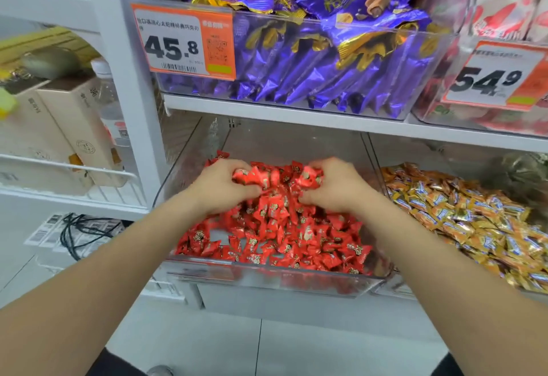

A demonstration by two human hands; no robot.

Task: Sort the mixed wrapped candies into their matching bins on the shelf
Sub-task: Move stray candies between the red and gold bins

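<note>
Left hand (220, 189), right hand (336, 190) full of red candies (275, 229) within bin (267, 279)

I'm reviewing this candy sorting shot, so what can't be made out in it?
Head view:
Any stray candy under the red wrapped candies: the left hand and right hand, gripping handfuls, cover the pile's middle.
Orange price label small print: blurred, too small.
Red-and-white packets, upper right: cut off by the frame edge.
Greenish shape behind the gold wrapped candies: blurred.
</note>
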